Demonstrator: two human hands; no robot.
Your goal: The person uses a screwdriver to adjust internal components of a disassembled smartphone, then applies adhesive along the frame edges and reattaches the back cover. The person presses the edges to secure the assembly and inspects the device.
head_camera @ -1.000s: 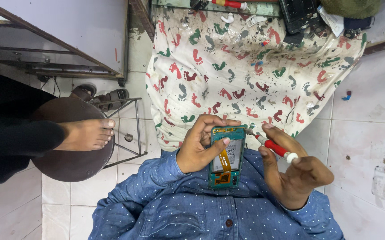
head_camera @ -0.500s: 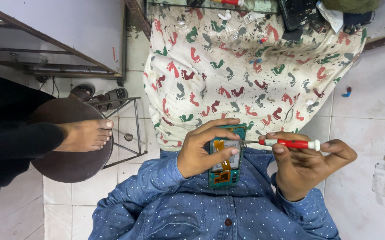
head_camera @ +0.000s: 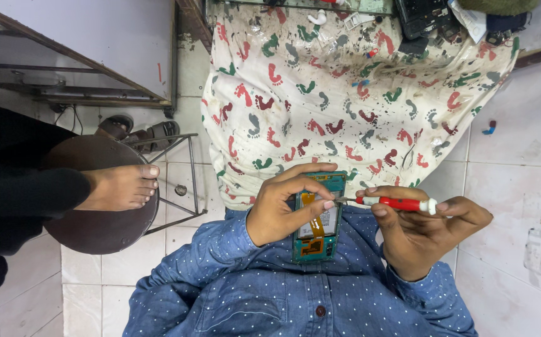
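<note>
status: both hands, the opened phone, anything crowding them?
Left hand grips opened phone, upright over lap. Right hand holds red screwdriver, tip at phone's upper right edge. Footprint cloth behind; nothing between the hands.

floor: we see white tiles (head_camera: 514,187)
furniture: round brown stool (head_camera: 95,228), metal frame
cover: footprint-patterned cloth (head_camera: 345,106)

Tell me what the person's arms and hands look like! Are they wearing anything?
Both arms wear long blue denim sleeves sprinkled with tiny white dots, part of a buttoned shirt. The left hand and right hand are bare: no gloves, and no rings or watch that I can see.
</note>
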